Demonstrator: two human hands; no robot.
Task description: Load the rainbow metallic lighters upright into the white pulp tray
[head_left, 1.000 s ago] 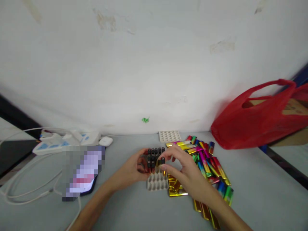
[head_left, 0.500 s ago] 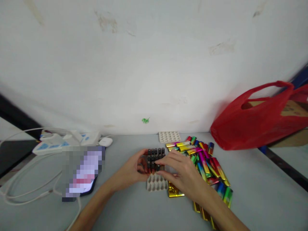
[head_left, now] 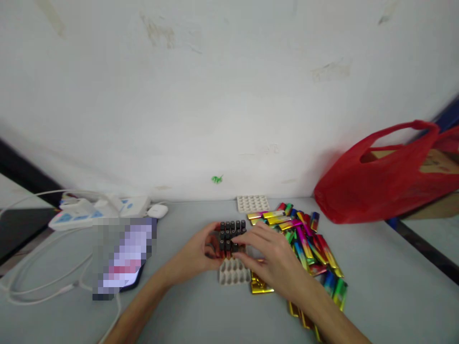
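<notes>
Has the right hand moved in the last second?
Yes, slightly: the right hand has shifted left and a little lower in view, judged against the white tray at the back.

From the wearer's head I look forward and down, above and behind the left hand (head_left: 195,251) and right hand (head_left: 274,251), fairly near, facing the wall (head_left: 229,105) beyond their grip.

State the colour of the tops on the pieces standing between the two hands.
The tops are black; they show best in the head view.
</notes>
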